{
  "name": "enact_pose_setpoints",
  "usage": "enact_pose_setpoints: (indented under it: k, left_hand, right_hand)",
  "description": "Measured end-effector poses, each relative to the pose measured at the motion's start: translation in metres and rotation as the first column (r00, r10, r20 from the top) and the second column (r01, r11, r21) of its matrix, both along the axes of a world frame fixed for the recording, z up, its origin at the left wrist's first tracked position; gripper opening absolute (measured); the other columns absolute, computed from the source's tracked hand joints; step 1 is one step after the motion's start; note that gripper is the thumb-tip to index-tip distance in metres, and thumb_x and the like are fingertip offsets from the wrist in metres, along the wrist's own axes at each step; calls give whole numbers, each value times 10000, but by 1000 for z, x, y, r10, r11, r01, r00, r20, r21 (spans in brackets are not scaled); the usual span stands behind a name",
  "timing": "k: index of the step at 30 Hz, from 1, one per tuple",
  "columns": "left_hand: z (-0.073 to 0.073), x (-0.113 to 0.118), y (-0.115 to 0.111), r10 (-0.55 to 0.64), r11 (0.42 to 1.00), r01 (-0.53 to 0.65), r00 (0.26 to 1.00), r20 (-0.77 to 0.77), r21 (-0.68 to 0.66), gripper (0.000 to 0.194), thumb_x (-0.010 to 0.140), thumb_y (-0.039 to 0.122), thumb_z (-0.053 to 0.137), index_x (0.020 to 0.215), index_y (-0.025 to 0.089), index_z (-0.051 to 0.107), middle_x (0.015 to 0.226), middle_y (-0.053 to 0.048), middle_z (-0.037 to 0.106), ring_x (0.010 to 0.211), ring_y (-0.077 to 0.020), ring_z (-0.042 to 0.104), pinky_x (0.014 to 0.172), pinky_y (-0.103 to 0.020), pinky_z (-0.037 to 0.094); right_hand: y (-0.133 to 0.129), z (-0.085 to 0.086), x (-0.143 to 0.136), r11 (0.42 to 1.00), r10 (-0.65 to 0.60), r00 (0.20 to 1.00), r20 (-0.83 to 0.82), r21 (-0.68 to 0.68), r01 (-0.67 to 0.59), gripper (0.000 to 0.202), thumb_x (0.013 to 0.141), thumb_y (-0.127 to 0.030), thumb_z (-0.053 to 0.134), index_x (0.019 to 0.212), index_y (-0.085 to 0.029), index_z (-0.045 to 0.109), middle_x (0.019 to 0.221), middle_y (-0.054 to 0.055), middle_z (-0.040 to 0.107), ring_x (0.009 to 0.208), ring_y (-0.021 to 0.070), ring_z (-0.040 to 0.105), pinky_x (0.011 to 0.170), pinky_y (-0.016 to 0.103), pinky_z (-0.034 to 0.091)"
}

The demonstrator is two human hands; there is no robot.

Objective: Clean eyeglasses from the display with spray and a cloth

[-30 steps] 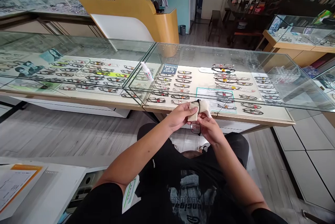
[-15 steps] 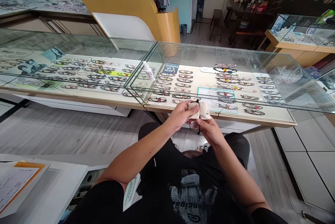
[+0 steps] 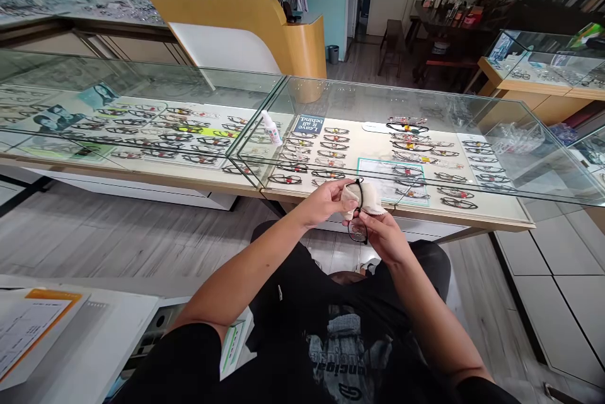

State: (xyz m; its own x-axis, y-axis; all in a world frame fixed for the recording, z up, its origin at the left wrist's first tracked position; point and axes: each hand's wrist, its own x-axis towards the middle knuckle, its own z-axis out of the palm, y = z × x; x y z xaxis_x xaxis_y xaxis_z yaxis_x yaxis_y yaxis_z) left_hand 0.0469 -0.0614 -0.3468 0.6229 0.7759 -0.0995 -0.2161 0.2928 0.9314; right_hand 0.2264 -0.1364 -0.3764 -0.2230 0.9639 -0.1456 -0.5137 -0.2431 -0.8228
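Above my lap, in front of the display case, both hands are closed around a pair of black-framed eyeglasses held on end. A cream cleaning cloth with a zigzag edge wraps the upper lens. My left hand pinches the cloth over that lens from the left. At the middle of the frame, my right hand grips the glasses from below right, its fingers also touching the cloth. The lower lens hangs uncovered beneath the fingers. The cloth and fingers hide most of the upper lens.
A glass display case holding rows of eyeglasses spans the front. A white spray bottle stands by its glass joint. A wooden cash counter is behind. At lower left, papers lie on a white surface.
The glasses have turned slightly between my hands, and their lower lens has shifted right and shows more fully. The cloth has bunched up around the upper lens.
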Motion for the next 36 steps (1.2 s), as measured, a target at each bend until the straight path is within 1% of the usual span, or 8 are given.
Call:
enact_pose_setpoints:
  k: [4, 7, 11, 15, 19, 25, 30, 36]
  left_hand:
    - [-5, 16, -5, 145, 989, -144, 989, -41, 40, 528, 818, 620, 873, 941, 163, 639, 621, 37, 612, 402, -81, 498, 361, -211, 377]
    - [-8, 19, -3, 126, 992, -125, 992, -20, 32, 553, 910, 711, 731, 867, 172, 614, 564, 27, 576, 389, -93, 493, 353, -209, 370]
    - [-4, 8, 3, 4, 998, 1, 997, 74, -69, 496, 827, 503, 902, 1072, 135, 677, 735, -17, 689, 591, -142, 664, 534, -257, 545]
    - [-3, 5, 6, -78, 994, 84, 994, 74, -73, 646, 701, 316, 1000, 1227, 124, 676, 819, -17, 715, 665, -140, 683, 613, -269, 569]
    - [-10, 16, 4, 25, 1000, -24, 999, 46, -20, 589, 649, 391, 1029, 1045, 129, 680, 753, 23, 678, 544, -86, 596, 489, -207, 479]
    - [-16, 22, 3, 44, 998, -42, 999, 21, -53, 556, 857, 687, 805, 855, 169, 604, 564, 27, 574, 406, -98, 489, 372, -219, 388]
    - [-16, 14, 0, 52, 990, -34, 989, 135, -133, 492, 842, 579, 872, 951, 152, 654, 746, -39, 672, 591, -152, 646, 492, -252, 523]
    - [-18, 2, -10, 102, 971, -52, 972, 212, -233, 403, 859, 489, 885, 914, 135, 701, 812, -65, 687, 697, -171, 680, 609, -281, 571]
  right_hand:
    - [-1, 1, -9, 999, 8, 999, 34, 42, -9, 291, 849, -451, 896, 971, -201, 814, 937, 74, 814, 920, 239, 754, 802, 343, 557]
    - [-1, 2, -9, 999, -11, 1000, 28, 32, 10, 310, 850, -467, 896, 969, -189, 823, 948, 80, 815, 924, 236, 753, 802, 332, 555]
    - [1, 3, 2, 999, -40, 999, 36, 25, 39, 297, 866, -467, 888, 946, -185, 835, 916, 81, 810, 852, 218, 748, 791, 330, 553]
    - [1, -1, 7, 999, -35, 999, 38, 18, 35, 284, 861, -448, 893, 957, -186, 839, 902, 74, 810, 836, 216, 747, 786, 328, 541]
    - [-1, -8, 1, 997, -56, 996, 75, 52, 52, 278, 867, -431, 884, 1023, -210, 821, 949, 60, 824, 881, 232, 752, 778, 332, 516]
    - [-1, -10, -3, 997, -38, 995, 95, 72, 31, 275, 893, -460, 856, 985, -204, 814, 956, 72, 823, 936, 238, 751, 811, 337, 525]
    - [1, -5, 0, 997, -75, 996, 56, -29, 77, 334, 830, -487, 902, 944, -194, 789, 931, 77, 817, 848, 225, 763, 743, 326, 545]
    - [-1, 1, 1, 998, -60, 998, 34, -23, 60, 320, 809, -466, 920, 909, -202, 770, 918, 74, 821, 823, 222, 765, 700, 315, 547]
